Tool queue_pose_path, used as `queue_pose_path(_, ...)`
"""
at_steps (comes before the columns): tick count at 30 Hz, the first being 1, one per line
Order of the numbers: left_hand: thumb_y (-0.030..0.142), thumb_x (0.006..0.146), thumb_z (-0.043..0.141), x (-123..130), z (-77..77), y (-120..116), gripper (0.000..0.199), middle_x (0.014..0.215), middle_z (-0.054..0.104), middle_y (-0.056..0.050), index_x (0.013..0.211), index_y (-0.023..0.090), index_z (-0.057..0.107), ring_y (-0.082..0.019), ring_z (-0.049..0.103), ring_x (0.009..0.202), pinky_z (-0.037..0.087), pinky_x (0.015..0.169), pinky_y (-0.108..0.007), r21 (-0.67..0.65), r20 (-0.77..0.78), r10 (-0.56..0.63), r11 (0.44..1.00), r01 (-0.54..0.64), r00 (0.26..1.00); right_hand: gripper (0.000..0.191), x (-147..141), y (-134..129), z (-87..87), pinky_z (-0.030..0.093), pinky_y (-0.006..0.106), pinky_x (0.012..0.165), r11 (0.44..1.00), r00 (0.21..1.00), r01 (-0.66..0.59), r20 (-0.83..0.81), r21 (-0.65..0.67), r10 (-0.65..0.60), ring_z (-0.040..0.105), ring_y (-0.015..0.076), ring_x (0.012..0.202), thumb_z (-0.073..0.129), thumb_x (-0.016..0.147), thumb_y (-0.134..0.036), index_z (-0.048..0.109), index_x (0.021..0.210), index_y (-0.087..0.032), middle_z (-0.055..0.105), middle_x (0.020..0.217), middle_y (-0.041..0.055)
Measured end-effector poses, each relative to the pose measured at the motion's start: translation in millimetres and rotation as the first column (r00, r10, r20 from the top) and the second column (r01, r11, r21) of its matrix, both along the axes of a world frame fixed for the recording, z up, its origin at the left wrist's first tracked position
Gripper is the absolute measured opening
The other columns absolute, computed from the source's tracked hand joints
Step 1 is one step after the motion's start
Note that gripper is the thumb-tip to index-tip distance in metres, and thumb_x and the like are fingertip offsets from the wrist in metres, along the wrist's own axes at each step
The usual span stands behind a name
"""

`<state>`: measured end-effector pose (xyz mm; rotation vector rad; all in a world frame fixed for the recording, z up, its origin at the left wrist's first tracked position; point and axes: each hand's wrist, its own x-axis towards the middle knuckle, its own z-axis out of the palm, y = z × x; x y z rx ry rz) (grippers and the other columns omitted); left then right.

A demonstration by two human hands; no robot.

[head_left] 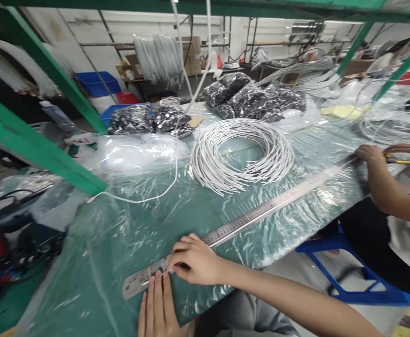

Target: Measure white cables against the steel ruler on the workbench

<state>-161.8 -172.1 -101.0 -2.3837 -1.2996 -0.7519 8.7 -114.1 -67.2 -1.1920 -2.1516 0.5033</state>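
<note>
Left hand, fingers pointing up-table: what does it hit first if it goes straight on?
Likely the steel ruler: the left hand lies flat, fingertips at its near edge, beside the right hand pressing on it.

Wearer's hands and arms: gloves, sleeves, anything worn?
Both bare. The left hand has no glove or ring visible; only the hand and wrist show. The right hand is ungloved too, its forearm bare, with no sleeve, watch or band in view.

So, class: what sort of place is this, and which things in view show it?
Probably a cable-assembly workshop: a coil of white cable on a plastic-covered bench, bags of small dark parts, and a long steel ruler under the right hand.
</note>
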Motion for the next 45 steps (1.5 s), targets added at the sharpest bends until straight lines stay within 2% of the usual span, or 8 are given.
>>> queue_pose_path(6,0.043,0.091,0.035,4.6,3.5,-6.6,0.059,0.134,0.051,-0.019,0.133,0.002,0.042,-0.026,0.041,0.132,0.023,0.118,-0.035,0.055,-0.04,0.048,0.997,-0.046,0.998,0.014,-0.7,-8.8,4.8,0.03,0.029,0.078,0.997,0.997,0.008,-0.078,-0.08,-0.014,0.049,0.0136,0.083,0.06,0.084,-0.011,0.068,0.088,-0.022,0.06,0.085,-0.0004)
queue_pose_path(10,0.024,0.087,0.036,5.8,6.0,-11.6,0.051,0.134,0.051,-0.019,0.133,0.001,0.041,-0.026,0.037,0.135,0.023,0.118,-0.037,0.054,-0.083,0.06,0.997,-0.055,0.995,0.015,-0.8,-13.0,5.4,0.031,0.029,0.078,0.996,0.993,0.013,-0.114,-0.093,-0.024,0.05,0.0141,0.081,0.059,0.086,-0.01,0.069,0.087,-0.022,0.06,0.084,0.0004)
queue_pose_path(14,0.008,0.083,0.037,11.2,7.8,-16.5,0.048,0.132,0.053,-0.018,0.13,0.001,0.045,-0.026,0.041,0.133,0.028,0.116,-0.037,0.08,-0.07,0.116,0.991,-0.11,0.991,0.014,0.2,-15.9,5.5,0.032,0.03,0.077,0.996,0.994,0.0,-0.106,-0.092,-0.01,0.051,0.0148,0.082,0.059,0.088,-0.013,0.07,0.089,-0.023,0.061,0.085,0.0016)
queue_pose_path(22,0.001,0.084,0.042,18.3,7.9,-22.8,0.046,0.134,0.053,-0.014,0.13,0.004,0.046,-0.025,0.045,0.129,0.034,0.114,-0.036,0.103,-0.107,0.194,0.978,-0.183,0.975,0.019,5.4,-20.4,2.5,0.032,0.03,0.079,0.995,0.997,-0.028,-0.072,-0.09,0.022,0.051,0.0149,0.087,0.054,0.091,-0.014,0.068,0.097,-0.026,0.06,0.088,0.0008)
queue_pose_path(27,0.002,0.085,0.043,19.1,6.3,-22.1,0.046,0.134,0.052,-0.013,0.131,0.006,0.045,-0.024,0.042,0.131,0.031,0.116,-0.035,0.094,-0.088,0.197,0.978,-0.189,0.976,0.017,5.3,-20.0,2.7,0.032,0.031,0.079,0.996,0.997,-0.032,-0.074,-0.089,0.025,0.05,0.0148,0.086,0.054,0.092,-0.014,0.067,0.093,-0.025,0.06,0.086,0.0006)
queue_pose_path(34,0.002,0.083,0.031,15.6,5.3,-18.4,0.053,0.137,0.05,-0.015,0.135,0.006,0.039,-0.023,0.037,0.135,0.027,0.118,-0.035,0.047,-0.029,0.147,0.988,-0.146,0.989,0.014,3.3,-15.3,5.0,0.031,0.03,0.079,0.998,1.0,-0.005,-0.021,-0.061,0.003,0.048,0.0145,0.084,0.054,0.092,-0.019,0.067,0.092,-0.022,0.06,0.087,0.0011)
queue_pose_path(41,0.031,0.09,0.038,13.5,0.7,-6.7,0.055,0.137,0.049,-0.017,0.137,0.005,0.035,-0.023,0.037,0.135,0.023,0.119,-0.034,0.01,0.061,0.067,0.998,-0.068,0.996,0.013,5.0,-7.3,5.9,0.03,0.029,0.081,1.0,0.999,-0.01,0.042,-0.014,0.011,0.048,0.0143,0.084,0.054,0.091,-0.019,0.067,0.095,-0.023,0.061,0.088,0.0002)
queue_pose_path(45,0.048,0.091,0.029,10.7,0.1,-2.8,0.066,0.139,0.045,-0.021,0.136,0.001,0.036,-0.028,0.034,0.137,0.019,0.119,-0.038,-0.048,0.051,0.027,0.999,-0.024,0.998,0.014,5.0,-3.2,5.0,0.031,0.029,0.082,1.0,0.996,0.0,0.084,0.003,0.0,0.047,0.014,0.085,0.056,0.089,-0.02,0.067,0.096,-0.023,0.06,0.088,-0.0004)
